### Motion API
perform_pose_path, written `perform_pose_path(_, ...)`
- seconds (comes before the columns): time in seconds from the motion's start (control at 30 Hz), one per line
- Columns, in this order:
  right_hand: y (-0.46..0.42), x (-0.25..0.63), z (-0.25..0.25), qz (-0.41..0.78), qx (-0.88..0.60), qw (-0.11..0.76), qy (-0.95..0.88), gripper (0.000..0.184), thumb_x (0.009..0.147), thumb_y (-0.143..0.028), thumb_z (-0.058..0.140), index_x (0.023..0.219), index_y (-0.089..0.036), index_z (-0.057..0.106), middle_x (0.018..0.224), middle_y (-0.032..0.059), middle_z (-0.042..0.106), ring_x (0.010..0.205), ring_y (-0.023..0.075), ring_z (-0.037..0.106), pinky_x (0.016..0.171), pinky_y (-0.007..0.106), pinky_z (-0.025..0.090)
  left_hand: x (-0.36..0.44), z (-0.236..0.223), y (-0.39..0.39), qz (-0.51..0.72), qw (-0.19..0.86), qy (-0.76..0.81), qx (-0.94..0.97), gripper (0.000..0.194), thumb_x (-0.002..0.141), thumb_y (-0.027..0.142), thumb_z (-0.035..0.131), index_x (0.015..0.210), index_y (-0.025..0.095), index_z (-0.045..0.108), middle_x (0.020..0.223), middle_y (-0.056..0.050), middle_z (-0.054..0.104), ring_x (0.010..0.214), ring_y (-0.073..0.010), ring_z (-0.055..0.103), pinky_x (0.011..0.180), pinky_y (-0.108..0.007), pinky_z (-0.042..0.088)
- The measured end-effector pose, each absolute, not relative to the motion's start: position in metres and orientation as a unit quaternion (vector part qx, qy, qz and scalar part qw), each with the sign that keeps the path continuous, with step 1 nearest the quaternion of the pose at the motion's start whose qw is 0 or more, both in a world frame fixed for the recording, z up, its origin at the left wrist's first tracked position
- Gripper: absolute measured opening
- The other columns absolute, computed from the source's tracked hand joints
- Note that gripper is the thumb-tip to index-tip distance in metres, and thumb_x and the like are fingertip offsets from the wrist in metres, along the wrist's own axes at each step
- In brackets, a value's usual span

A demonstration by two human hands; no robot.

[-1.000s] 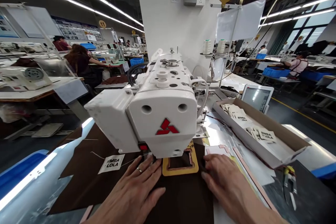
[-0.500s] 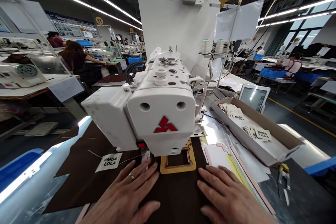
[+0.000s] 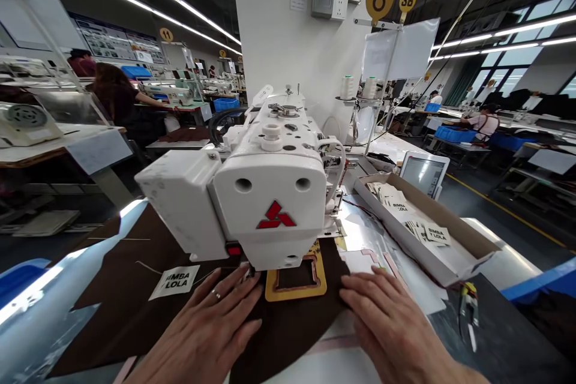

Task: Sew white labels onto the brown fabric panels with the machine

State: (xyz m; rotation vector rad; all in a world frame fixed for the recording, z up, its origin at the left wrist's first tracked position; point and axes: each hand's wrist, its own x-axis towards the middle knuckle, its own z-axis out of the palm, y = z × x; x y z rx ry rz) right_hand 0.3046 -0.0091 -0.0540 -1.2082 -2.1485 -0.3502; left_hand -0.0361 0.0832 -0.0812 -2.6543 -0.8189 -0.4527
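My left hand [image 3: 207, 324], wearing a ring, lies flat on dark brown fabric [image 3: 288, 330] in front of a white sewing machine [image 3: 270, 192]. Its fingers are stretched out, the tips close under the machine head. My right hand [image 3: 389, 318] rests with straight fingers at the fabric's right edge; its thumb is mostly out of sight. Between the hands a yellow frame [image 3: 294, 296] with a rectangular opening lies over the fabric below the machine head. A white label [image 3: 174, 282] printed in black sits on the fabric left of my left hand, with a loose thread beside it.
At right stands a cardboard box [image 3: 450, 255] holding several printed labels, with thread snips [image 3: 468, 312] lying in front. Behind the box is a tablet-like screen [image 3: 422, 171]. A blue bin [image 3: 22, 276] is at far left. People work at other tables behind.
The fabric's near right part has swung left, uncovering a white and pink surface beside my right hand. My right hand's fingers are closer together. The view has shifted slightly.
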Motion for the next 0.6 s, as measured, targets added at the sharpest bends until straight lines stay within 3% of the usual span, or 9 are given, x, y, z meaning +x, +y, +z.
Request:
perform_pose_path(0.1, -0.011, 0.314, -0.033, -0.126, -0.450, 0.257, -0.846, 0.028, 0.102, -0.026, 0.062, 0.126, -0.018, 0.073, 0.130, 0.0094, 0.076, 0.116, 0.0238, 0.074, 0.115, 0.044, 0.050, -0.038, -0.084, 0.083, -0.177, 0.144, -0.301, -0.926, 0.054, 0.104, 0.052, 0.064, 0.152, 0.027, 0.058, 0.150, 0.000, 0.060, 0.131, -0.0273, 0.066, 0.114, -0.037, 0.052)
perform_pose_path(0.23, -0.011, 0.319, -0.050, -0.130, -0.421, 0.273, -0.855, 0.029, 0.109, -0.036, 0.054, 0.116, -0.023, 0.079, 0.132, 0.0047, 0.075, 0.114, 0.0205, 0.075, 0.111, 0.036, 0.054, -0.044, -0.081, 0.071, -0.203, 0.100, -0.309, -0.924, 0.058, 0.103, 0.052, 0.067, 0.155, 0.031, 0.054, 0.153, 0.001, 0.057, 0.139, -0.0254, 0.058, 0.124, -0.036, 0.042)
perform_pose_path(0.4, 0.000, 0.313, -0.071, -0.159, -0.370, 0.137, -0.905, 0.035, 0.108, -0.043, 0.057, 0.126, -0.021, 0.078, 0.136, 0.0025, 0.072, 0.114, 0.0258, 0.076, 0.088, 0.036, 0.066, -0.031, -0.062, 0.083, -0.117, 0.073, -0.309, -0.941, 0.041, 0.105, 0.035, 0.064, 0.144, 0.026, 0.065, 0.145, -0.002, 0.065, 0.137, -0.0293, 0.060, 0.119, -0.043, 0.049)
perform_pose_path(0.5, 0.005, 0.309, -0.069, -0.183, -0.386, 0.106, -0.898, 0.040, 0.110, -0.045, 0.052, 0.126, -0.019, 0.077, 0.135, 0.0055, 0.072, 0.110, 0.0293, 0.077, 0.079, 0.041, 0.068, -0.026, -0.058, 0.091, -0.106, 0.047, -0.342, -0.933, 0.039, 0.108, 0.029, 0.056, 0.146, 0.023, 0.064, 0.149, -0.007, 0.062, 0.138, -0.0323, 0.059, 0.117, -0.051, 0.049)
perform_pose_path(0.6, 0.004, 0.307, -0.070, -0.200, -0.391, 0.100, -0.893, 0.047, 0.111, -0.051, 0.050, 0.127, -0.016, 0.077, 0.136, 0.0089, 0.071, 0.111, 0.0313, 0.076, 0.078, 0.043, 0.067, -0.030, -0.060, 0.079, -0.138, 0.050, -0.348, -0.926, 0.037, 0.111, 0.029, 0.050, 0.144, 0.024, 0.065, 0.153, -0.006, 0.059, 0.143, -0.0298, 0.054, 0.121, -0.051, 0.045)
